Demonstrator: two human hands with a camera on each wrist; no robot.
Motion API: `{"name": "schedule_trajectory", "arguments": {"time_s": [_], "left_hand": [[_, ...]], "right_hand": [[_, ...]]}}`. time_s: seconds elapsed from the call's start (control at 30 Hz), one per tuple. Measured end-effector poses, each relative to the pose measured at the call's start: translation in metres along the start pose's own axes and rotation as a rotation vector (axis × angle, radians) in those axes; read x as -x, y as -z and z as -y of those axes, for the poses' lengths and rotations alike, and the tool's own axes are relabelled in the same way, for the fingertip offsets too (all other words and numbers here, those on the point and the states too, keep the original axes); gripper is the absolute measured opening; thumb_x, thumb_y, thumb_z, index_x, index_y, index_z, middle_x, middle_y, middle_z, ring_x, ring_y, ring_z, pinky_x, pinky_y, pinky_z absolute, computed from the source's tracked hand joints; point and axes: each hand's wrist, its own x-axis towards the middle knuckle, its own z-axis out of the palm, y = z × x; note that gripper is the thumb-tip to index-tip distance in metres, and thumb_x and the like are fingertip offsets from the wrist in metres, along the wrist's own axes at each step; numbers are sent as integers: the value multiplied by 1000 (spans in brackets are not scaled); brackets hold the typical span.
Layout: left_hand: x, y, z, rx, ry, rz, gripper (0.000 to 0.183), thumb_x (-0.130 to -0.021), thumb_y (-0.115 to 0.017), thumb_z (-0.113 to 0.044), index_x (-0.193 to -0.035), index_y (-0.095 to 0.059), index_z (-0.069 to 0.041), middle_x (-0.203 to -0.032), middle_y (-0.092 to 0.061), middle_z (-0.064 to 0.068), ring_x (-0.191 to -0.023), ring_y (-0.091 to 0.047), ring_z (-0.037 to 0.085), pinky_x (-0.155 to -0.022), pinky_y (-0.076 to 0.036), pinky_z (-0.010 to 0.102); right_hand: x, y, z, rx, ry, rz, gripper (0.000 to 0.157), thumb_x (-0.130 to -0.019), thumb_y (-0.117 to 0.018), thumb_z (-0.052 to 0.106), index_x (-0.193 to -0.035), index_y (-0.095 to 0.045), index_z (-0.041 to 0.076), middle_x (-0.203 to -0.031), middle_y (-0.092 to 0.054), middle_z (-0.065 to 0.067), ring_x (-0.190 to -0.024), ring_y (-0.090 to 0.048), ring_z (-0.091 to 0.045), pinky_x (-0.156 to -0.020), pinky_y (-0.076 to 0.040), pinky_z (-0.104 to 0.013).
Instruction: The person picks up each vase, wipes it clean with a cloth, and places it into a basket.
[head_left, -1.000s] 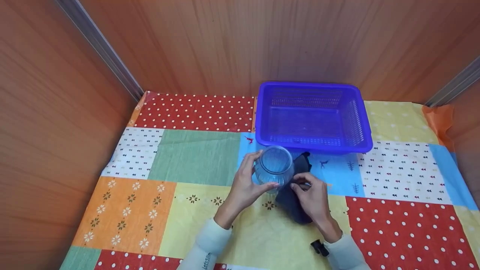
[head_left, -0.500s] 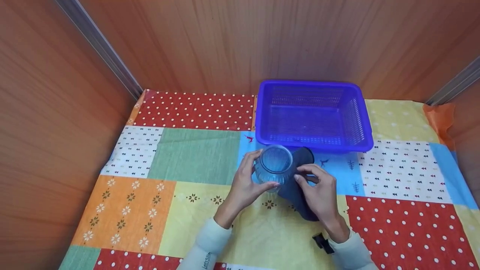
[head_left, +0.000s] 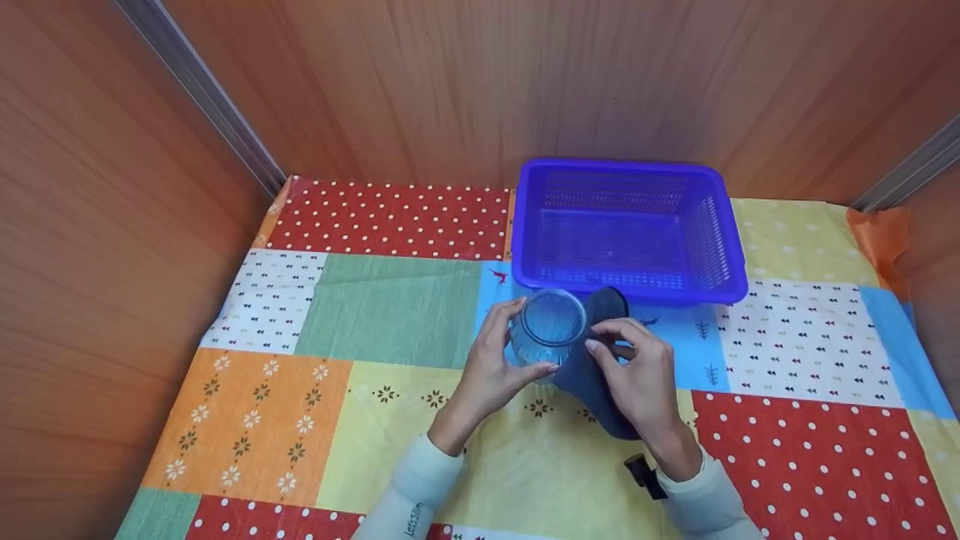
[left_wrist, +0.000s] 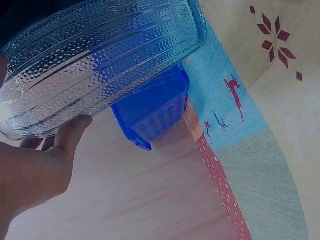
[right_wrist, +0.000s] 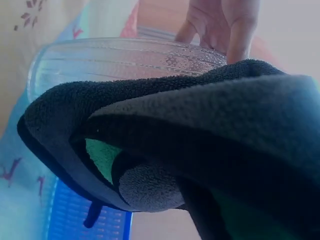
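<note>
A clear glass jar [head_left: 551,330] with a ribbed, dimpled wall is in my left hand [head_left: 486,367], its open mouth facing up toward the head camera. The thumb and fingers grip it from the left. My right hand [head_left: 643,379] pinches a dark grey cloth [head_left: 596,397] and holds it along the jar's right side. From the right wrist, the fuzzy cloth [right_wrist: 190,105] covers the near side of the jar [right_wrist: 120,57], and green shows inside its folds; the right fingers are hidden there. The left wrist view shows left fingertips on the glass [left_wrist: 100,65].
A purple plastic basket [head_left: 630,290] with perforated sides stands just behind the jar, holding nothing visible. Patchwork-patterned cloth [head_left: 397,315] covers the table. Wood-grain panels [head_left: 450,90] rise at the back and both sides.
My right hand has shifted slightly up and to the right, carrying the cloth; its upper end reaches farther toward the basket. The left hand and jar stay nearly still.
</note>
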Motion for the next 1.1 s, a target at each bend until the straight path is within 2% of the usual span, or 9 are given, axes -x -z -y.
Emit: {"name": "schedule_trajectory", "arguments": {"time_s": [0.1,0.27,0.43,0.57,0.8,1.1], "left_hand": [[0,0,0,-2,-1,1,89,-80,-96,-28,-152,-47,-9,-154,-50,10,-137,-53,29,-107,-55,50],[-1,0,-1,-14,-20,-9,89,-79,-96,-29,-151,-48,-7,-153,-50,12,-138,-53,30,-109,-53,49],[-1,0,0,-14,-32,-12,89,-79,-96,-29,-150,-48,-6,-153,-50,11,-138,-53,29,-112,-52,48],[-1,0,1,-8,-39,-14,89,-78,-97,-29,-150,-49,-6,-152,-51,11,-138,-53,28,-113,-50,47],[-1,-1,0,3,-19,-18,89,-78,-97,-28,-150,-49,-6,-151,-52,12,-136,-54,30,-107,-55,49],[0,-1,0,11,1,-13,90,-78,-97,-29,-151,-48,-8,-150,-51,11,-135,-54,30,-103,-56,50]], "right_hand": [[1,0,-3,0,0,2,17,-86,-81,-11,-100,-77,-1,-98,-75,-9,-95,-75,-25,-82,-63,-27],[6,-2,-9,-13,-24,5,18,-85,-80,-13,-99,-76,-2,-96,-74,-9,-95,-75,-25,-83,-62,-25],[11,-5,-18,-24,-33,0,18,-86,-79,-13,-99,-75,-2,-96,-74,-11,-94,-75,-29,-82,-64,-38],[15,-8,-24,-31,-43,-3,17,-87,-78,-14,-100,-75,-3,-97,-74,-13,-94,-75,-31,-82,-64,-43],[22,-17,-37,-14,-93,-3,17,-85,-78,-16,-97,-73,-5,-95,-74,-15,-93,-75,-32,-81,-64,-46],[28,-27,-50,2,-143,47,13,-89,-75,-15,-95,-72,-4,-95,-73,-18,-92,-77,-37,-83,-64,-49]]}}
